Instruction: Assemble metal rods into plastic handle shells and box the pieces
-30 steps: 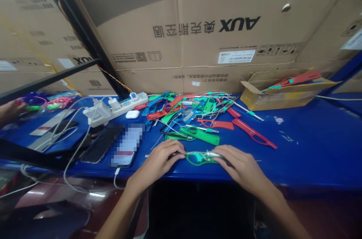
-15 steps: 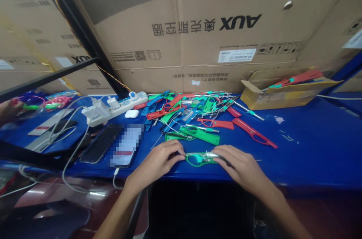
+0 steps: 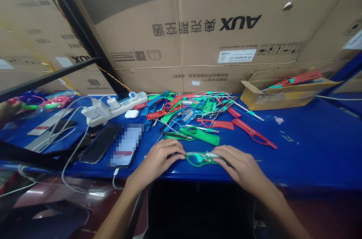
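A green plastic looped handle sits just above the near edge of the desk, with a thin silver metal tube and fine wire running along its top. My left hand and my right hand close on it from either end, my fingers pressed together and pinching it. Just beyond lies a longer green plastic handle, then a tangled heap of red, blue and green plastic pieces on the blue desk. A red plastic handle lies to the right.
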### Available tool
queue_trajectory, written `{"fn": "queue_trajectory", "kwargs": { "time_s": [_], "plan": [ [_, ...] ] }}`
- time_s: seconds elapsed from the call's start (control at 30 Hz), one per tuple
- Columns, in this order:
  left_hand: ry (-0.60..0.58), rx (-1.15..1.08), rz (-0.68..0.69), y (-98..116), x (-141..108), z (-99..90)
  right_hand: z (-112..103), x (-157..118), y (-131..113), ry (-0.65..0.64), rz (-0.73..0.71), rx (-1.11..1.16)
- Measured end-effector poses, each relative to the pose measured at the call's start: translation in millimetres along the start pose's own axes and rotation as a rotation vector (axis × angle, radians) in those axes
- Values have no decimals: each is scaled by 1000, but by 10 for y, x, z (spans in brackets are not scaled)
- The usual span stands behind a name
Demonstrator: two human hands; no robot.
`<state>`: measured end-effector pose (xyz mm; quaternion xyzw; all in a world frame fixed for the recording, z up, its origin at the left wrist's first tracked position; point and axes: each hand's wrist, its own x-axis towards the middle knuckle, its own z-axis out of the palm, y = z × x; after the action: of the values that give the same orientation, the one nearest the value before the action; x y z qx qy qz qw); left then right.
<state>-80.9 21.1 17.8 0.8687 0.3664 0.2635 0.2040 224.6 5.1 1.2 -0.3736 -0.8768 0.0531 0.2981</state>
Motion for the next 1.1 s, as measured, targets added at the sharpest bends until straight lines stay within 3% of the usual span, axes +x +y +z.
{"fn": "queue_trajectory", "kwargs": {
  "time_s": [0.53,1.1],
  "plan": [
    [-33,-72,-74,30,34,30,5,5,6,10,-23,-21],
    [-84,113,-9,107,8,21,21,-14,21,5,5,-6]
  ]
}}
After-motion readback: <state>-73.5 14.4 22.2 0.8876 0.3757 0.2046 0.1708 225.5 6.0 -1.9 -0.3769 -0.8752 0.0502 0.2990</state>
